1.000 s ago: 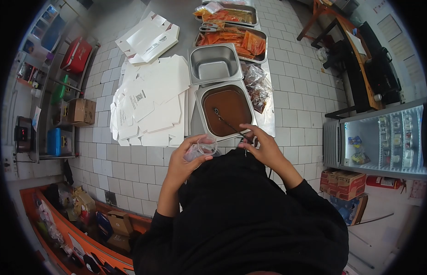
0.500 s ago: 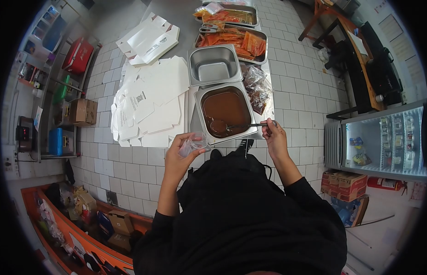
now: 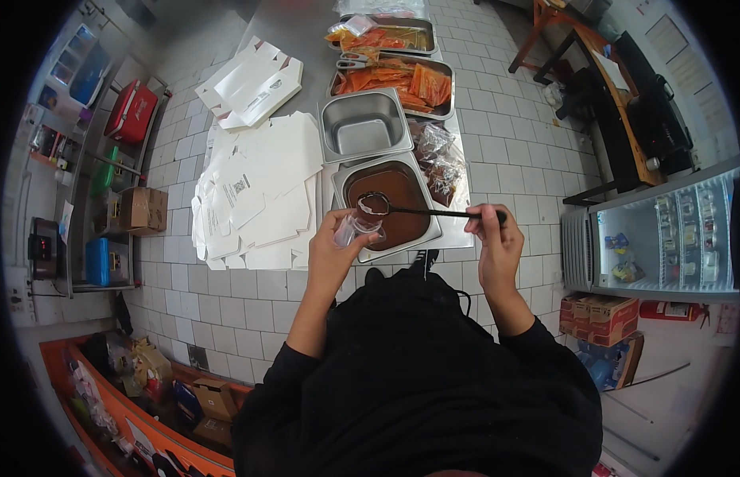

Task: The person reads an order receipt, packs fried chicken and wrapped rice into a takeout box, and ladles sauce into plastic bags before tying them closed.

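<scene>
My right hand [image 3: 499, 242] grips the end of a long dark ladle handle. The ladle [image 3: 375, 204] is above the brown sauce [image 3: 402, 225], its bowl coated in brown with a pale patch inside. My left hand [image 3: 337, 245] holds a clear plastic bag [image 3: 359, 230], its open mouth just below the ladle's bowl; whether the two touch I cannot tell. Under both sits a deep steel pan [image 3: 427, 239] with the sauce in it. Behind it stands a second steel pan [image 3: 366, 126] with a bare bottom.
Flattened white boxes [image 3: 259, 187] lie left of the pans, with a folded white box [image 3: 255, 83] beyond. Bagged dark goods [image 3: 439, 163] rest at the right. Farther back is a tray of orange bagged food [image 3: 410, 83] with scissors [image 3: 352, 60]. A glass-door fridge [image 3: 664, 238] stands right.
My right hand has raised the ladle out of the sauce and moved right. My left hand has brought the plastic bag up and right, over the pan's edge beneath the ladle.
</scene>
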`<state>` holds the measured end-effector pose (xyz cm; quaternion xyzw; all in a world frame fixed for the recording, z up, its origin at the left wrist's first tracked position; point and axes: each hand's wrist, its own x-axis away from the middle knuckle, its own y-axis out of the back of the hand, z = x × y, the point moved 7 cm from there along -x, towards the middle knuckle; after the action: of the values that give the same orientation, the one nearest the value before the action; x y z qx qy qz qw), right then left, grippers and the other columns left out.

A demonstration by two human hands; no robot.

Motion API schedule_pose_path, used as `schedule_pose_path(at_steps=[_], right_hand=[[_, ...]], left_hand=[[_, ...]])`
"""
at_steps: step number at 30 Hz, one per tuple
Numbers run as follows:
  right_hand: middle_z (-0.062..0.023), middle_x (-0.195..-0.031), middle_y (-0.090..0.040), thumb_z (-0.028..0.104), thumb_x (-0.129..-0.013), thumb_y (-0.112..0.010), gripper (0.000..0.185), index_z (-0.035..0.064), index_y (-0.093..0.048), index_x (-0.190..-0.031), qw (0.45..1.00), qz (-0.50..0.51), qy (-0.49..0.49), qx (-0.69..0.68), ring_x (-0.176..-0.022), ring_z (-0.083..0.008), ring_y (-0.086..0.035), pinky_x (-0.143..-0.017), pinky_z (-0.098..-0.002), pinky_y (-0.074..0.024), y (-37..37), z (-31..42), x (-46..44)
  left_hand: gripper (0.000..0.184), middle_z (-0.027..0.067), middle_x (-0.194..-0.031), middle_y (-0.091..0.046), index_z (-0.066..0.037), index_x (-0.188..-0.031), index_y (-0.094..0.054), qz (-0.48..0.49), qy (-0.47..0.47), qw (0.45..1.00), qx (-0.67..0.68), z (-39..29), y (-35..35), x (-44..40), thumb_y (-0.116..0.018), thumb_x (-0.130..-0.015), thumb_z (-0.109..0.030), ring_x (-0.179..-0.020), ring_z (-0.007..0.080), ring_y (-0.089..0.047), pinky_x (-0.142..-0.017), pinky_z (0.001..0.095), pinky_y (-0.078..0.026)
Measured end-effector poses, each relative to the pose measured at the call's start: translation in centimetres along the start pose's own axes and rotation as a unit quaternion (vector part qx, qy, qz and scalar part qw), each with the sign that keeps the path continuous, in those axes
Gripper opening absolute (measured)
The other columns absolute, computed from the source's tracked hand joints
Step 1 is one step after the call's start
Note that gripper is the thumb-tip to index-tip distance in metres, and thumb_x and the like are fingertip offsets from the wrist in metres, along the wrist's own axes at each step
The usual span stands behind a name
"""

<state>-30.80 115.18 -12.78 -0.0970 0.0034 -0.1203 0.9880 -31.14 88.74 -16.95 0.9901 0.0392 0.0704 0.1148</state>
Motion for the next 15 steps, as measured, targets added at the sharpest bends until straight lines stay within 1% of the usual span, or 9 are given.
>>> schedule_pose_path(at_steps=[2, 3, 5, 6, 7, 8, 9, 13, 15], right_hand=[[-0.0032, -0.074, -0.061, 0.015, -0.097, -0.055, 0.018, -0.0004, -0.064, -0.094, 0.987, 0.043, 0.137, 0.073, -0.069, -0.0128, -0.055, -0.069, -0.0269, -0.0425, -1.2, 2.7, 1.3], [-0.0032, -0.074, -0.061, 0.015, -0.097, -0.055, 0.018, -0.0004, -0.064, -0.094, 0.987, 0.042, 0.137, 0.074, -0.069, -0.0128, -0.055, -0.069, -0.0269, -0.0425, -1.1, 3.2, 1.5], [-0.0046, -0.072, -0.065, 0.008, -0.092, -0.059, 0.010, 0.0010, -0.066, -0.093, 0.908, 0.118, 0.325, 0.236, -0.069, -0.0173, -0.057, -0.067, -0.0286, -0.0440, -2.6, 5.9, 3.2], [-0.0042, -0.073, -0.066, 0.007, -0.087, -0.064, 0.006, 0.0023, -0.067, -0.090, 0.886, 0.127, 0.360, 0.263, -0.067, -0.0202, -0.057, -0.065, -0.0291, -0.0443, -3.0, 6.8, 3.8], [-0.0042, -0.073, -0.066, 0.007, -0.087, -0.064, 0.006, 0.0023, -0.067, -0.090, 0.886, 0.126, 0.360, 0.263, -0.067, -0.0202, -0.057, -0.065, -0.0291, -0.0443, -3.0, 6.8, 3.9], [-0.0034, -0.073, -0.066, 0.008, -0.087, -0.064, 0.006, 0.0023, -0.067, -0.090, 0.864, 0.137, 0.394, 0.282, -0.067, -0.0204, -0.057, -0.066, -0.0293, -0.0445, -3.4, 7.0, 4.4], [-0.0026, -0.073, -0.066, 0.008, -0.087, -0.065, 0.007, 0.0023, -0.067, -0.090, 0.840, 0.149, 0.426, 0.301, -0.068, -0.0206, -0.056, -0.066, -0.0295, -0.0447, -3.7, 7.1, 4.9], [-0.0050, -0.076, -0.065, 0.007, -0.090, -0.062, 0.008, 0.0018, -0.066, -0.093, 0.845, 0.147, 0.407, 0.314, -0.071, -0.0192, -0.057, -0.068, -0.0291, -0.0455, -3.1, 5.5, 4.1], [-0.0078, -0.078, -0.063, 0.007, -0.094, -0.056, 0.011, 0.0012, -0.065, -0.097, 0.945, 0.061, 0.263, 0.187, -0.074, -0.0183, -0.058, -0.071, -0.0286, -0.0463, -0.9, 3.2, 2.3]], left_hand=[[0.050, 0.0103, -0.099, -0.069, -0.002, -0.112, -0.059, -0.011, -0.010, 0.999, -0.041, -0.1, 0.1, -0.3, -0.082, -0.072, -0.024, -0.093, 0.0173, -0.065, -0.082, 0.0290, -0.049], [0.050, 0.0103, -0.099, -0.069, -0.002, -0.112, -0.059, -0.010, -0.011, 0.999, -0.041, -0.1, 0.0, -0.4, -0.082, -0.072, -0.024, -0.093, 0.0173, -0.065, -0.082, 0.0290, -0.049], [0.052, 0.0102, -0.098, -0.069, -0.003, -0.111, -0.060, -0.020, -0.038, 0.999, -0.031, -0.4, 0.0, -0.5, -0.083, -0.072, -0.028, -0.091, 0.0177, -0.065, -0.082, 0.0290, -0.049], [0.052, 0.0102, -0.098, -0.069, -0.003, -0.111, -0.060, -0.019, -0.039, 0.999, -0.031, -0.6, 0.0, -0.6, -0.083, -0.072, -0.028, -0.091, 0.0177, -0.065, -0.082, 0.0290, -0.049], [0.049, 0.0080, -0.097, -0.067, -0.003, -0.110, -0.060, -0.014, -0.019, 0.999, -0.027, -0.5, -0.1, -0.7, -0.082, -0.072, -0.023, -0.092, 0.0162, -0.063, -0.083, 0.0288, -0.048], [0.045, 0.0058, -0.096, -0.065, -0.002, -0.109, -0.060, -0.009, 0.001, 1.000, -0.023, -0.3, -0.1, -0.7, -0.082, -0.072, -0.018, -0.092, 0.0148, -0.061, -0.084, 0.0285, -0.047], [0.045, 0.0058, -0.096, -0.065, -0.002, -0.109, -0.060, -0.008, 0.001, 1.000, -0.023, -0.3, -0.1, -0.8, -0.082, -0.072, -0.018, -0.092, 0.0148, -0.061, -0.084, 0.0285, -0.047], [0.044, 0.0090, -0.099, -0.069, -0.002, -0.110, -0.061, -0.015, -0.039, 0.999, -0.002, -0.8, 0.0, -0.9, -0.081, -0.074, -0.019, -0.093, 0.0158, -0.065, -0.083, 0.0277, -0.049], [0.043, 0.0093, -0.100, -0.069, -0.002, -0.110, -0.061, -0.017, -0.053, 0.998, 0.000, -1.2, 0.1, -0.7, -0.080, -0.075, -0.017, -0.094, 0.0154, -0.065, -0.084, 0.0275, -0.049]])
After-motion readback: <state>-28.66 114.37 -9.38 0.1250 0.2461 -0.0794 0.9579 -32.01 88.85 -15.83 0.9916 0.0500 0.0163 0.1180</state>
